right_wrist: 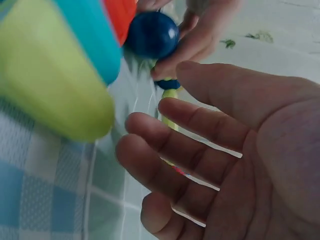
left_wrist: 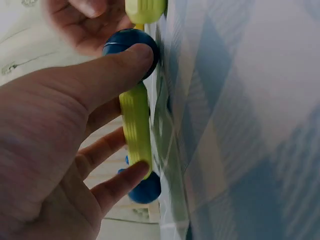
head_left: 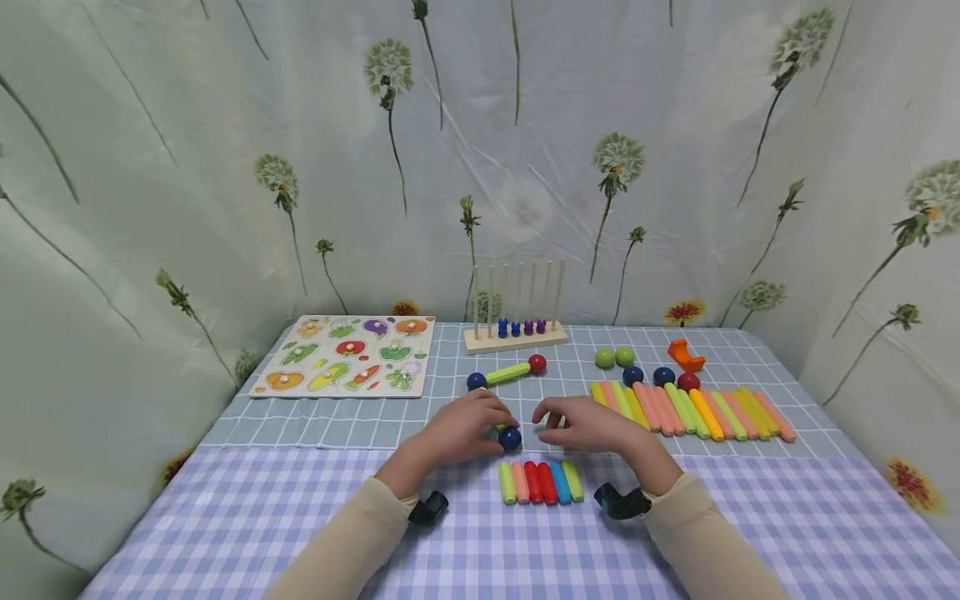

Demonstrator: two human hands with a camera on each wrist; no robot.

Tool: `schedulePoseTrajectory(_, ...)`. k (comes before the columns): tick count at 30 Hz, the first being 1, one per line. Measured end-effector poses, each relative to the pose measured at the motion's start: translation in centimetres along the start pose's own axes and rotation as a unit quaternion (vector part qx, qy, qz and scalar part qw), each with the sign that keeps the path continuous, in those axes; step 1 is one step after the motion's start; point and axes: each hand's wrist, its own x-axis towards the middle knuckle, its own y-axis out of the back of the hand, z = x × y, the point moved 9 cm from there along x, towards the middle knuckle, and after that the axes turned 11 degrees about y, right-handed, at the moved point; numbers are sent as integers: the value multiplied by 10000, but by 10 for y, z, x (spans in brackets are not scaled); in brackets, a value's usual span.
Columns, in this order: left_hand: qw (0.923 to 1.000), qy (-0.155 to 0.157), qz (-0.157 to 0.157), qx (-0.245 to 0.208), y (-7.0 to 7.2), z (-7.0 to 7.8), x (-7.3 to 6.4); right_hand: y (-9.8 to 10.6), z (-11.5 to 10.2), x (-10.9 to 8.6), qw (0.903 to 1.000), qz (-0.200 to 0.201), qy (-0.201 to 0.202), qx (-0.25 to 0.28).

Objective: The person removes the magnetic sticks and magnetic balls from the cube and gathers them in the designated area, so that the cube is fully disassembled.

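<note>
My left hand [head_left: 465, 427] holds a dark blue ball [head_left: 510, 439], its thumb pressed on the ball in the left wrist view. A yellow-green stick [left_wrist: 135, 122] runs from this ball to another blue ball [left_wrist: 145, 190], the fingers lying along it. From that far ball, a second yellow-green stick [head_left: 507, 372] leads to a red ball [head_left: 537, 363]. Just right of the held ball is my right hand [head_left: 588, 423], fingers loosely bent and holding nothing. Nearer me lies a row of coloured sticks [head_left: 538, 483], in green, pink, red, blue and yellow-green.
A long row of sticks [head_left: 705, 414] lies to the right, with blue and red balls behind it. Beyond are green balls [head_left: 625, 356] and an orange curved piece [head_left: 686, 356]. A vegetable puzzle board [head_left: 341, 356] lies back left; a pegged wooden stand [head_left: 516, 337] stands at the back.
</note>
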Motion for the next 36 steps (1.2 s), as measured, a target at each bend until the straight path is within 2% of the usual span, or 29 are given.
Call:
schedulePoseTrajectory(5,9991,356,82,-216,0,-2,1,0,-11,3,9998,118,5,-173)
schedulePoseTrajectory(10,9942,603,175,-868,3,-1,3,-3,-16,5,9992,267,-43,-291)
schedulePoseTrajectory(13,9890,535,197,-1366,3,0,3,-5,-17,8,9985,371,-101,-401)
schedulePoseTrajectory(17,9832,247,160,-1801,1,3,2,-4,-16,8,9966,519,-259,-593)
schedulePoseTrajectory(20,9817,53,152,-1900,2,6,2,-2,-14,7,9948,599,-328,-762)
schedulePoseTrajectory(22,9821,68,264,-1862,6,6,1,-1,-12,7,9938,626,-331,-853)
schedulePoseTrajectory(26,9831,463,646,-1650,17,-6,1,4,-6,6,9933,634,-302,-921)
schedulePoseTrajectory(29,9815,904,752,-1511,19,-20,1,9,1,4,9928,637,-301,-964)
schedulePoseTrajectory(33,9788,1402,514,-1401,12,-37,2,15,12,1,9915,727,-290,-1034)
schedulePoseTrajectory(36,9735,1618,261,-1592,4,-44,2,18,18,0,9909,836,-299,-1008)
